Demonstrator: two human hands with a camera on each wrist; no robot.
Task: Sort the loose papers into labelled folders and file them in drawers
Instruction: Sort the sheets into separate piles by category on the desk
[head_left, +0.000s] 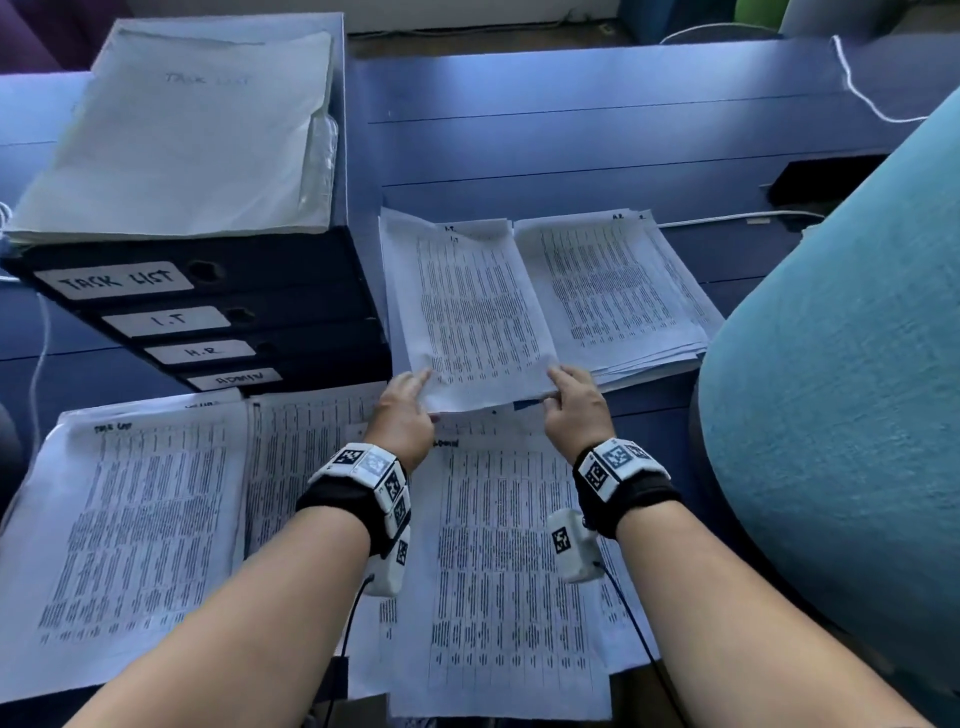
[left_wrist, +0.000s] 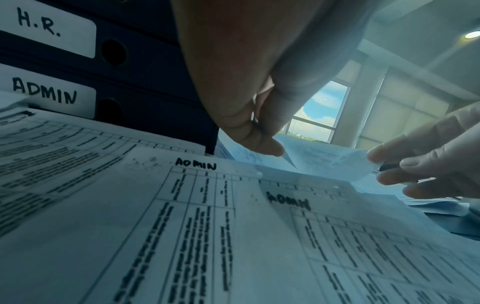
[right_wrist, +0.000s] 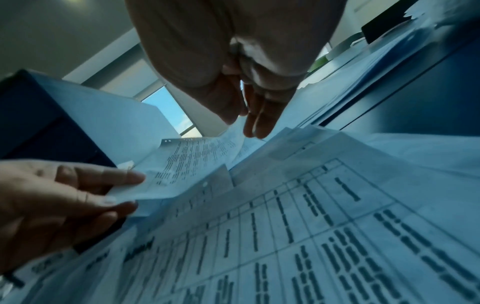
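A stack of printed sheets marked I.T. (head_left: 478, 312) lies mid-desk. My left hand (head_left: 418, 387) pinches its near left corner and my right hand (head_left: 563, 384) pinches its near right corner, so the near edge is lifted and curled. In the left wrist view the left hand (left_wrist: 265, 142) has its thumb on the sheets (left_wrist: 324, 162). In the right wrist view the right hand (right_wrist: 246, 123) grips the same sheets (right_wrist: 187, 170). Dark folders labelled TASK LIST (head_left: 114, 280), I.T (head_left: 166, 319), H.R (head_left: 202, 352) and ADMIN (head_left: 234, 378) are stacked at left.
An H.R. pile (head_left: 613, 286) lies right of the I.T. stack. An ADMIN pile (head_left: 509, 561) and a TASK LIST pile (head_left: 130, 519) lie near me. White papers (head_left: 176, 135) top the folders. A teal chair back (head_left: 831, 364) crowds the right side.
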